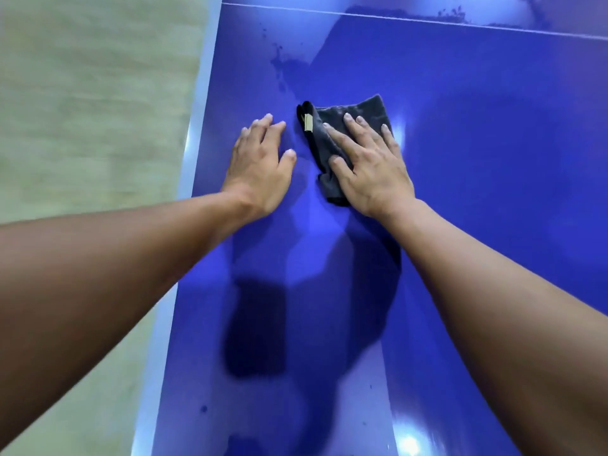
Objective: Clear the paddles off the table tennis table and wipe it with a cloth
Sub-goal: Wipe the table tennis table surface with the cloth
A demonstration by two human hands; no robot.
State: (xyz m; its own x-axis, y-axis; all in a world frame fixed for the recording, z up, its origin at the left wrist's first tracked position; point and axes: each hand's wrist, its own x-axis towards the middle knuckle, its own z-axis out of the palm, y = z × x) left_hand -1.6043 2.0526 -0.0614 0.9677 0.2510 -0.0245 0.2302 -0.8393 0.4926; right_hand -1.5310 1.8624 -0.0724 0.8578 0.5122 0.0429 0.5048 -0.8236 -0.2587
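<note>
Two forearms [98,274] | left hand [260,166] flat on one table [493,159] | right hand [368,162] flat, pressing one cloth [367,110]

A pale beige floor [82,126], blurred and faintly streaked, fills the left side of view.

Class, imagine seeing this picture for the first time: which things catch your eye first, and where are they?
The glossy blue table fills most of the view, with pale floor at its left. Near the middle, the right hand presses a dark grey cloth flat on it, while the left hand rests open on the bare surface beside.
</note>
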